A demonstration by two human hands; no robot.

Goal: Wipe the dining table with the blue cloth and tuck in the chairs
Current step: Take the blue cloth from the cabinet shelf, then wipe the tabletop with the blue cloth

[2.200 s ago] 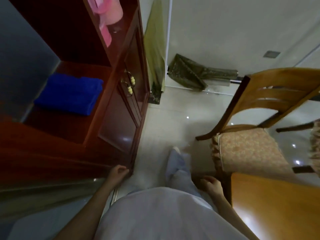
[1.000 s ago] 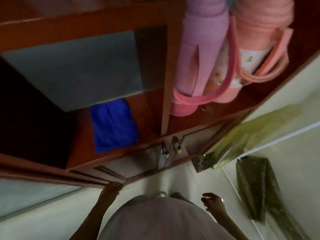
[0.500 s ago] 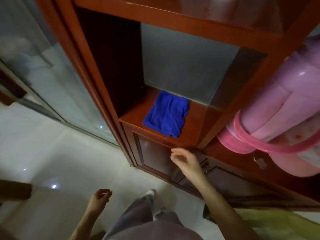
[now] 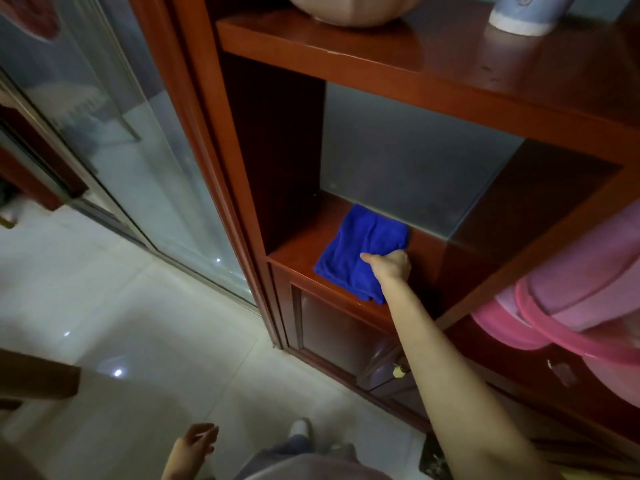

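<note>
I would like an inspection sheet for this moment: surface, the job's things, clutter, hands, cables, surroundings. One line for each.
Surface: cabinet shelf, glossy red-brown wood, inside an open compartment.
Job's things: blue cloth, folded, lying on that shelf near its front edge.
Clutter: pink flask in the compartment to the right; rounded beige vessel and pale blue cup on the shelf above.
Hands: right hand grips the cloth's right edge, thumb on top; left hand low, loosely curled, holding nothing.
Cables: nothing seen.
Surroundings: glass sliding door left of the cabinet; pale tiled floor below.
</note>
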